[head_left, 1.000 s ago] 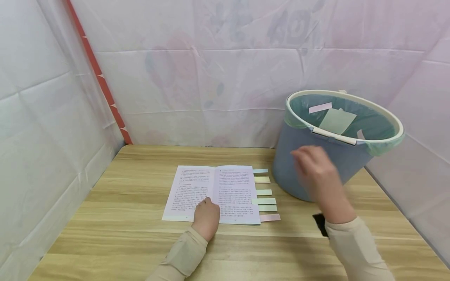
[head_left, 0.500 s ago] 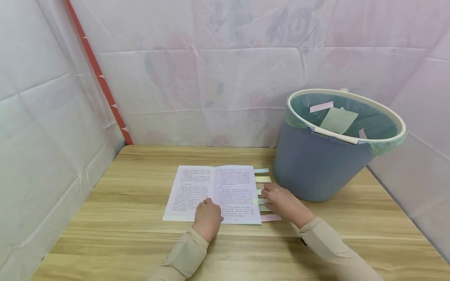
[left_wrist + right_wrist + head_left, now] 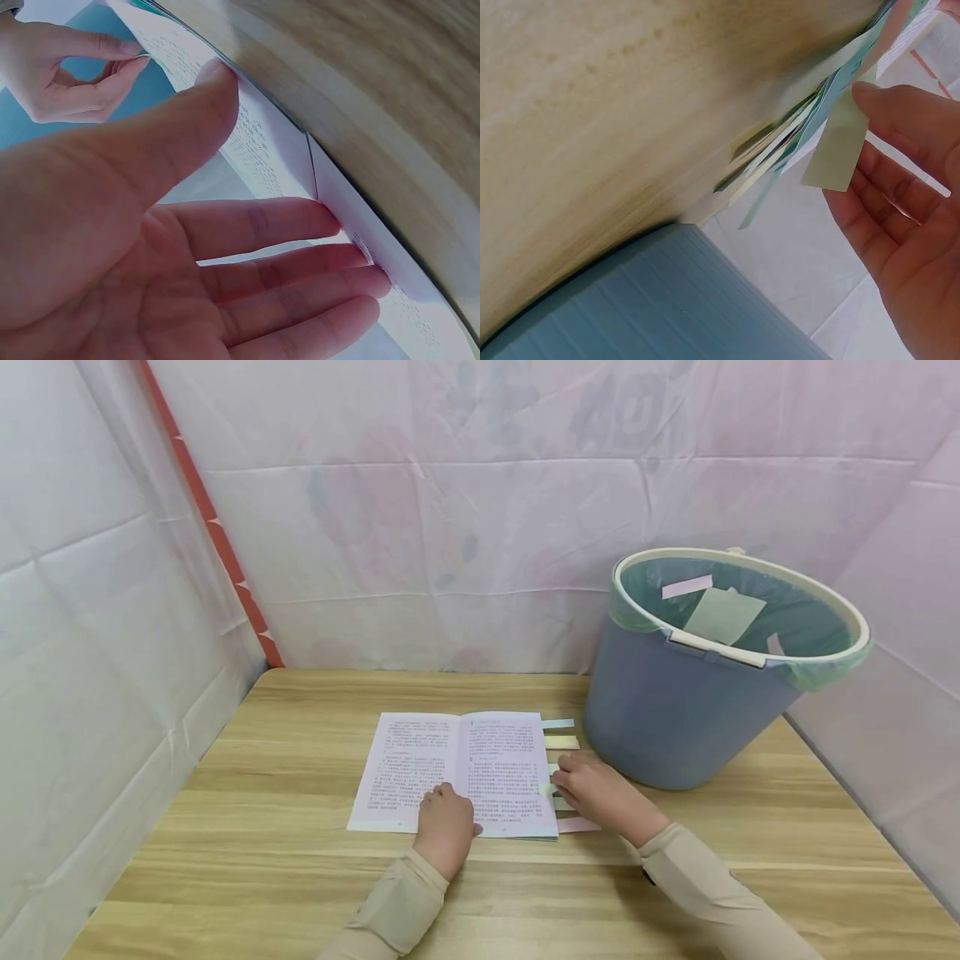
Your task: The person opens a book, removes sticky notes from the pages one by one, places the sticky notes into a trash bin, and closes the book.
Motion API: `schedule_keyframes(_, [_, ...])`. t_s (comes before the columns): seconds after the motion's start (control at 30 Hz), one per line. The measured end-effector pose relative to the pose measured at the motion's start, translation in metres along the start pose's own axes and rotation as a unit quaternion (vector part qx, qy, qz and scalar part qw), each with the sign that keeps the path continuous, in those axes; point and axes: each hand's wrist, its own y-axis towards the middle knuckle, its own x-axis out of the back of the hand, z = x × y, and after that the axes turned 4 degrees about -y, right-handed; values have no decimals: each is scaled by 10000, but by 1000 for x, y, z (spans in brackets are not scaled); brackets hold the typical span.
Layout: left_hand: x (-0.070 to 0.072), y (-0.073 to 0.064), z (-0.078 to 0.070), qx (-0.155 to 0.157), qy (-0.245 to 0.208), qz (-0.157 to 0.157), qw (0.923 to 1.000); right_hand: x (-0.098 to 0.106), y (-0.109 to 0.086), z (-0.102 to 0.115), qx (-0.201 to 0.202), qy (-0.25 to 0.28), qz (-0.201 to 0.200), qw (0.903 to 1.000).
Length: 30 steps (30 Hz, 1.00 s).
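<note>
An open book lies flat on the wooden table, with several coloured sticky tabs jutting from its right edge. My left hand rests on the lower middle of the spread; in the left wrist view its fingers are nearly straight, the thumb near the page edge. At the book's right edge my right hand pinches a pale green sticky tab between thumb and fingers. A blue tab and a yellow tab stick out above that hand, a pink tab below it.
Right behind the right hand stands a blue-grey bin with a white rim and a green liner. Inside it are a pale green paper square and pink strips, one a pink strip near the back. White sheeting hangs behind the table.
My right hand has come down from in front of the bin to the book's right edge and taken hold of a pale green tab. The left hand has hardly moved on the book.
</note>
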Motion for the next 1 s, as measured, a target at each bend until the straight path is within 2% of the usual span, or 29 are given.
schedule_keyframes(0.3, [0,0,0,-17,-21,-49,10000,1,2,2,-138,-14,33,9999])
schedule_keyframes(0.57, [0,-1,0,-2,-33,-101,9999,-1,6,1,-335,-34,-109,9994])
schedule_keyframes(0.8, [0,-1,-1,10,-26,-124,9999,10,8,-4,-597,18,51,9982])
schedule_keyframes(0.9, [0,-2,-1,-12,0,-172,9999,23,9,-6,-589,-30,-154,9981])
schedule_keyframes(1.0, [1,-3,-1,-17,-6,-192,9998,42,12,-8,-414,-109,-627,9971])
